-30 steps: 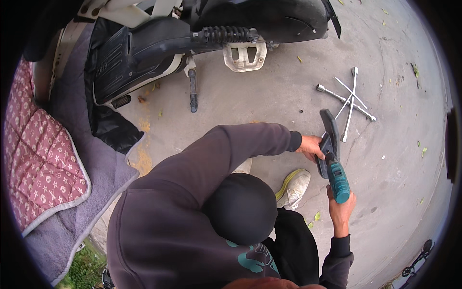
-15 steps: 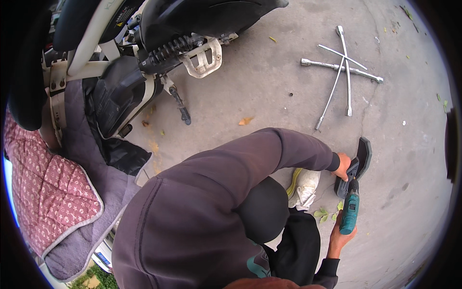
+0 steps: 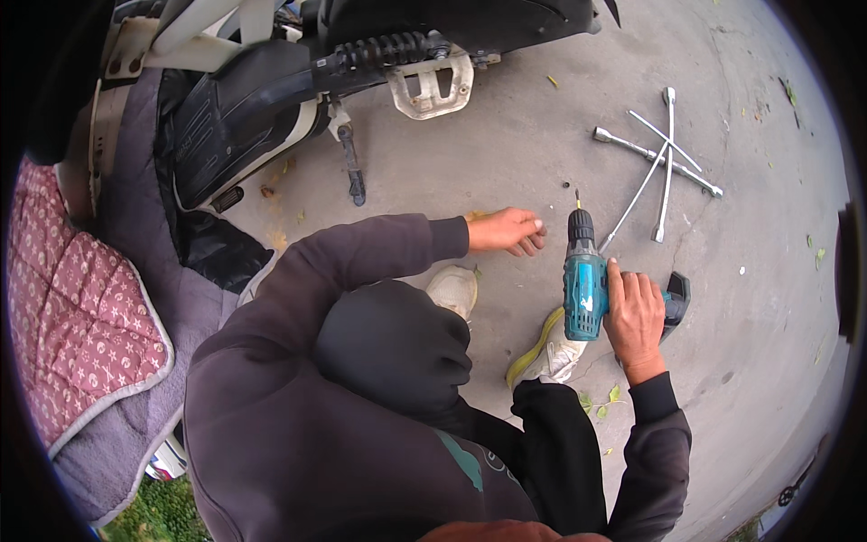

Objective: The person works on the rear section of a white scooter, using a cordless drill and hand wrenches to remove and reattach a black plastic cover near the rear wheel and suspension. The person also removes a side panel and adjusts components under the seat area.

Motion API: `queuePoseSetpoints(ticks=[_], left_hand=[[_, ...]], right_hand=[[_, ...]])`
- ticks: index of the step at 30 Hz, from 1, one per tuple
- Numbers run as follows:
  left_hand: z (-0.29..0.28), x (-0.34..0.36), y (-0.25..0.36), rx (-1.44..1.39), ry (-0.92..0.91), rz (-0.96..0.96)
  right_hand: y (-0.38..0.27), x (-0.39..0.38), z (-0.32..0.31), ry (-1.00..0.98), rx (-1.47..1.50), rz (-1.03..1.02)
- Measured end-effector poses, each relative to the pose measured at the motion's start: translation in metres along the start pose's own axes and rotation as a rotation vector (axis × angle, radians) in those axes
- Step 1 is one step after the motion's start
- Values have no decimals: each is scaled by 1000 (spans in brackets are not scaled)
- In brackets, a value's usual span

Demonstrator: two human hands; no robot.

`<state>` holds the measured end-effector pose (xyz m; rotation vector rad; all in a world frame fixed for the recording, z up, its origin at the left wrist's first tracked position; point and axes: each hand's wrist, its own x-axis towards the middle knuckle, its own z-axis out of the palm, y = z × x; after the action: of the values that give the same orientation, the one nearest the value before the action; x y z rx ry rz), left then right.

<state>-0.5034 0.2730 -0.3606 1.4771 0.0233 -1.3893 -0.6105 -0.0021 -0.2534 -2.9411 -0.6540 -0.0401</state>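
In my right hand is a teal and black cordless drill, my fingers wrapped around it. A thin bit sticks out of its chuck, pointing away from me. To the left of the drill hangs my left hand, its fingers curled together. Whether anything small is pinched in them is hidden. A black angled part lies on the ground, partly covered by my right hand. Just beyond the drill tip sits a small dark nut-like piece.
A four-way lug wrench and a thin metal rod lie crossed on the concrete at far right. At upper left stands a scooter with a white footpeg and a lowered kickstand. A quilted pink cover drapes at left.
My left hand has let go of the black part and moved left. My right hand has lifted the drill away from that part, up and to the left.
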Motion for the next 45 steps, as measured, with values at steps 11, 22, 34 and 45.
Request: queuePoseSetpoints(ticks=[11, 22, 34, 45], left_hand=[[-57, -153, 95, -504, 215, 486], [-53, -117, 107, -177, 258, 130], [-66, -38, 124, -209, 396, 449], [-83, -72, 121, 194, 430, 90]], right_hand=[[-35, 154, -35, 268, -191, -543], [-11, 76, -24, -4, 169, -281], [-115, 162, 78, 461, 2077, 800], [-175, 225, 97, 546, 2894, 724]])
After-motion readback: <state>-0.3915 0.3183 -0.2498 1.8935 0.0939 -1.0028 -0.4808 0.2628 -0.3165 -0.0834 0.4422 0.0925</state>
